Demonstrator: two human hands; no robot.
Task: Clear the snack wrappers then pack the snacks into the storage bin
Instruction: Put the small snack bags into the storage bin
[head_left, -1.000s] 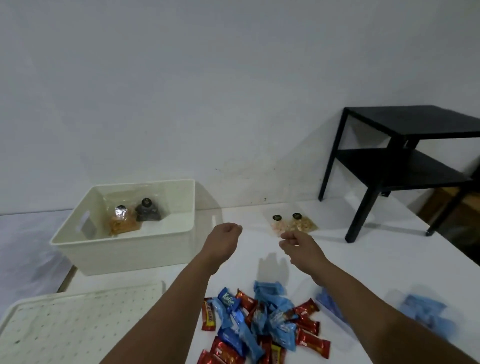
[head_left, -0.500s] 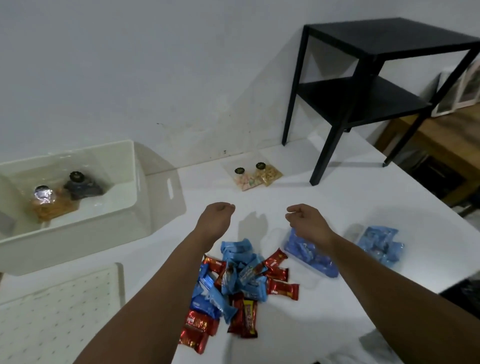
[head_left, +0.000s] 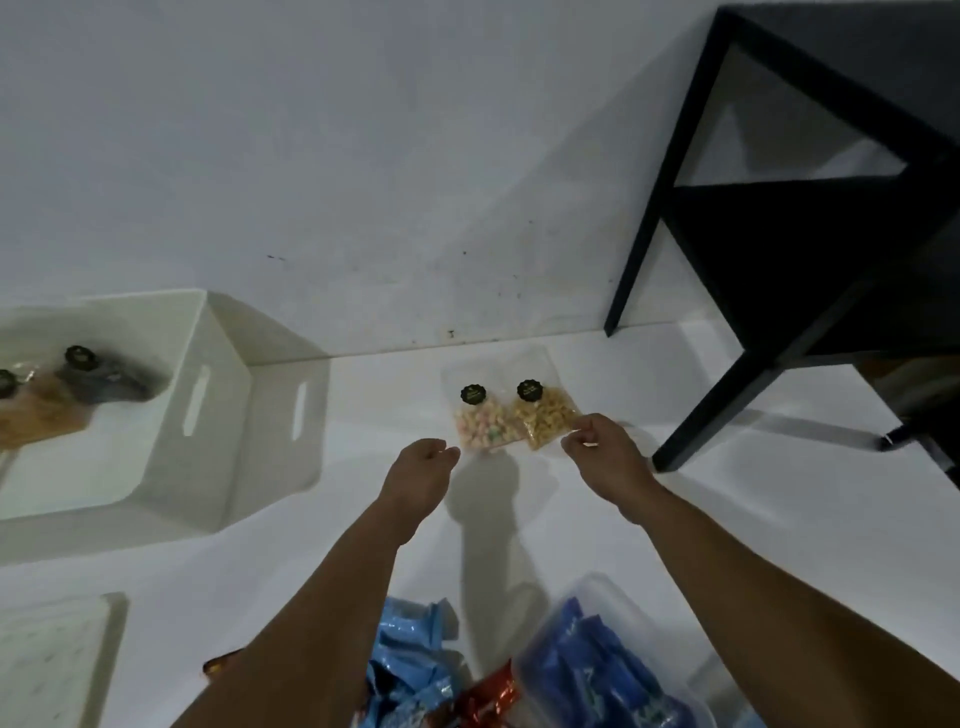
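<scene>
1. The view has swung down and forward; the bin (head_left: 208, 415) now sits at far left, holding two pouches already.
2. Both arms have reached out past the wrapper pile (head_left: 415, 670) toward two snack bags (head_left: 511, 421) by the wall.
3. The right hand (head_left: 605, 457) has arrived at the yellow bag's corner and looks to pinch it.
4. The left hand (head_left: 423, 467), loosely curled and empty, hovers just short of the pink bag.
5. Judgement: packing is under way while wrappers remain.

Dim, flat indoor light, bluish-grey cast. Soft shadows of hands (head_left: 423, 470) fall on desk (head_left: 571, 519) just beyond forearms. Slight motion blur throughout. Wide-angle bending at edges; near snack packets soft.
</scene>
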